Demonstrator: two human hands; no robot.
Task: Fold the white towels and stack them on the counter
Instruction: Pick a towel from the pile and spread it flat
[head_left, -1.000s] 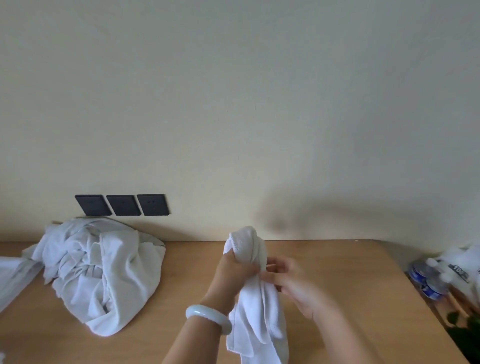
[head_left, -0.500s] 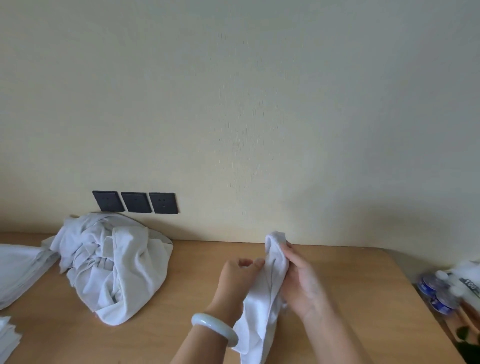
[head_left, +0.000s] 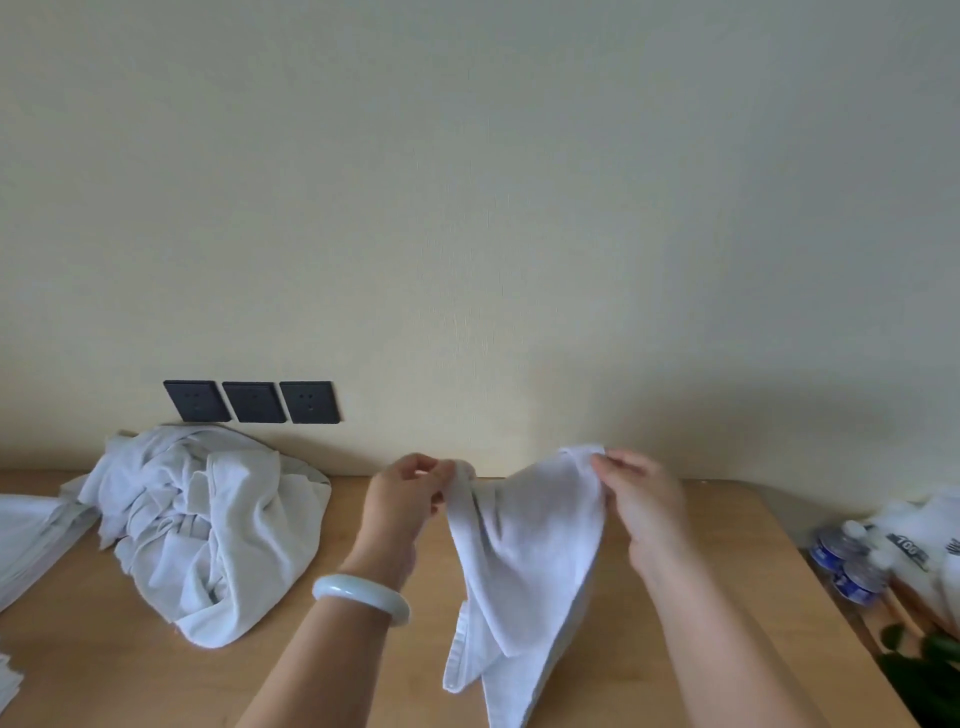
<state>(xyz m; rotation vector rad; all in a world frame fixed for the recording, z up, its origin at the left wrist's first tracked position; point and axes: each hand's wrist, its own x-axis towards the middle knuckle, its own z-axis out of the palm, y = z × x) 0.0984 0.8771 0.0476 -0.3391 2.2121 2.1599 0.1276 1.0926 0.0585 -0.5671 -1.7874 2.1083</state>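
Head view: left hand (head_left: 402, 500) and right hand (head_left: 645, 499) pinch one white towel (head_left: 530, 551).

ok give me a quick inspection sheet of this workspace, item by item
surface: wooden counter, light brown.
job's things: one white towel held up, its lower end draping down; crumpled towel pile at left; flat white cloth at the far left edge.
clutter: water bottles and green leaves beside the counter's right edge.
hands: left hand and right hand each pinch the towel's top edge; pale bangle on the left wrist.
cables: nothing seen.
surroundings: cream wall, three dark sockets.
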